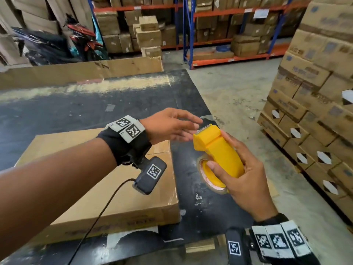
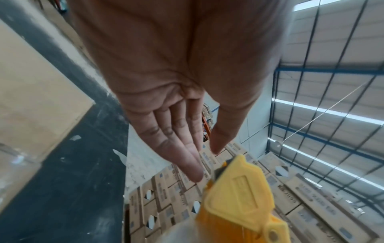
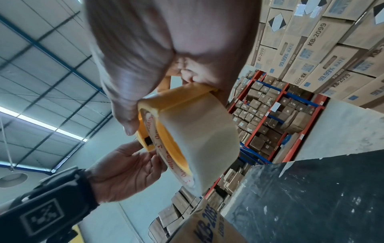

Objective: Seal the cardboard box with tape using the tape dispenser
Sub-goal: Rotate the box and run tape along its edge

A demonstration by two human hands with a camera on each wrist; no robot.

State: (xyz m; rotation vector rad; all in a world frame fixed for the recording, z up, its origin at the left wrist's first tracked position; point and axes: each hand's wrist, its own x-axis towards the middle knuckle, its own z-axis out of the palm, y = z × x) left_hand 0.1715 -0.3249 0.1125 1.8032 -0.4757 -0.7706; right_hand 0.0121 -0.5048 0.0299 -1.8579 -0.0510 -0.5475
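Observation:
A flat cardboard box (image 1: pixel 99 180) lies on the black table (image 1: pixel 76 109), flaps closed with tape along its seam. My right hand (image 1: pixel 242 175) grips a yellow tape dispenser (image 1: pixel 217 150) to the right of the box, above the table's edge, toothed blade pointing away. Its roll of clear tape (image 3: pixel 199 134) shows in the right wrist view. My left hand (image 1: pixel 172 125) reaches across with straight fingers (image 2: pixel 187 156) at the dispenser (image 2: pixel 239 197) blade end and holds nothing.
A tall pallet of stacked cartons (image 1: pixel 313 104) stands on the right across a strip of concrete floor (image 1: pixel 238 88). Orange and blue shelving (image 1: pixel 229 35) with boxes fills the back. A cardboard sheet (image 1: pixel 82 71) leans along the table's far edge.

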